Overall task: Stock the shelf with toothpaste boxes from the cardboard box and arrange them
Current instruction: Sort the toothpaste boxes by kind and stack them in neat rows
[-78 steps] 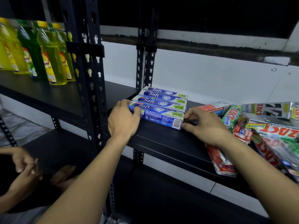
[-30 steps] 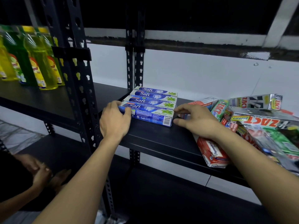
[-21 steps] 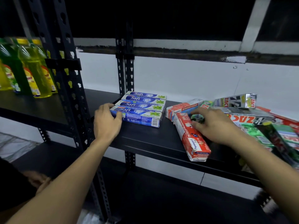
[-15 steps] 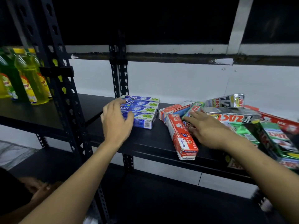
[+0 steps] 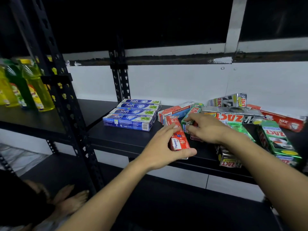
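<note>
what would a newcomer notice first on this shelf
Both hands meet over the shelf: the left hand grips a red Pepsodent box, the right hand pinches a green box. Left of them lies a neat row of blue Safi boxes; right, a jumbled heap of Zact boxes.

Four toothpaste boxes (image 5: 131, 114) are laid side by side on the shelf (image 5: 126, 140), with a heap of boxes (image 5: 233, 117) piled to their right; bottles (image 5: 33, 84) are stood on the neighbouring shelf (image 5: 25, 117), further left.
</note>
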Demonstrator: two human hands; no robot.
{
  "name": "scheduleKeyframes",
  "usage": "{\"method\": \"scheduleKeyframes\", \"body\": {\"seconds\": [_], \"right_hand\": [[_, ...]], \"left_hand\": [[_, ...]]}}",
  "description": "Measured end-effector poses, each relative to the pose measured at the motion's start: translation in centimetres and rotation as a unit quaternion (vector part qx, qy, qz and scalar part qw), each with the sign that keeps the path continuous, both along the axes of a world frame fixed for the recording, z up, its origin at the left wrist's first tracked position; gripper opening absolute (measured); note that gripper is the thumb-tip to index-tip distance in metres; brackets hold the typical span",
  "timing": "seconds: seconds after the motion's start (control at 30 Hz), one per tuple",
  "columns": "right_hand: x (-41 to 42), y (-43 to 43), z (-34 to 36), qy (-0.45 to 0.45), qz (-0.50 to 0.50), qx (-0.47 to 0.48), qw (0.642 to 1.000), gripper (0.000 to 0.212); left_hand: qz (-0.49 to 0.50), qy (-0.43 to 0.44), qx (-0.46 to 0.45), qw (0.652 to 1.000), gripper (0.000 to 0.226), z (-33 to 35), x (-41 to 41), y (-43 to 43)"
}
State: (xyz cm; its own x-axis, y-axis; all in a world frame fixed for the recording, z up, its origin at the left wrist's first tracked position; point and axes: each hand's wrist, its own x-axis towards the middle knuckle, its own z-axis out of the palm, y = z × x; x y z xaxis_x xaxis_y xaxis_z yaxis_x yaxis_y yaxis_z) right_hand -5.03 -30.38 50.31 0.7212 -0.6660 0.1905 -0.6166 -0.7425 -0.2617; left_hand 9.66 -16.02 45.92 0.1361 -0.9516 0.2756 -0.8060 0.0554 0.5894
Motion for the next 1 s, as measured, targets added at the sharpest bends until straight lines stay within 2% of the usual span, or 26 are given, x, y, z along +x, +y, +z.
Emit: {"method": "scheduleKeyframes", "body": {"seconds": [0.13,0.23,0.33,0.43,0.5,0.63,0.77,0.9,1.0], "right_hand": [[0.4,-0.3,0.4,-0.012,-0.008,-0.030,0.999,0.032],[1.2,-1.0,0.3,0.006,-0.027,-0.046,0.999,0.041],[2.3,-1.4,0.5,0.051,-0.037,-0.049,0.997,0.051],[3.3,-1.6,0.1,0.140,-0.044,-0.043,0.988,0.063],[3.9,-1.6,-0.3,0.153,-0.048,-0.067,0.985,0.065],[3.7,-1.2,0.1,0.067,-0.049,-0.044,0.996,0.055],[1.8,-1.2,1.5,-0.064,-0.042,0.012,0.997,0.041],[-1.0,-0.2,3.2,-0.185,-0.018,0.110,0.976,0.034],[-3.2,0.8,4.2,-0.242,0.015,0.146,0.959,0.030]], "left_hand": [[-0.016,0.027,0.019,0.999,0.097,0.5,0.4,0.2],[-0.032,0.072,0.041,0.996,0.095,0.9,1.2,0.3],[-0.052,0.105,0.070,0.991,0.094,1.2,2.0,0.3],[-0.057,0.130,0.080,0.987,0.094,1.2,2.3,0.2],[-0.060,0.136,0.080,0.986,0.094,1.0,2.4,0.2],[-0.065,0.128,0.060,0.988,0.093,0.7,2.4,0.2],[-0.060,0.129,0.040,0.989,0.076,0.4,2.1,0.3],[-0.075,0.120,0.033,0.989,0.059,0.7,1.7,0.2],[-0.075,0.109,0.037,0.991,0.056,1.1,1.5,0.0]]}}
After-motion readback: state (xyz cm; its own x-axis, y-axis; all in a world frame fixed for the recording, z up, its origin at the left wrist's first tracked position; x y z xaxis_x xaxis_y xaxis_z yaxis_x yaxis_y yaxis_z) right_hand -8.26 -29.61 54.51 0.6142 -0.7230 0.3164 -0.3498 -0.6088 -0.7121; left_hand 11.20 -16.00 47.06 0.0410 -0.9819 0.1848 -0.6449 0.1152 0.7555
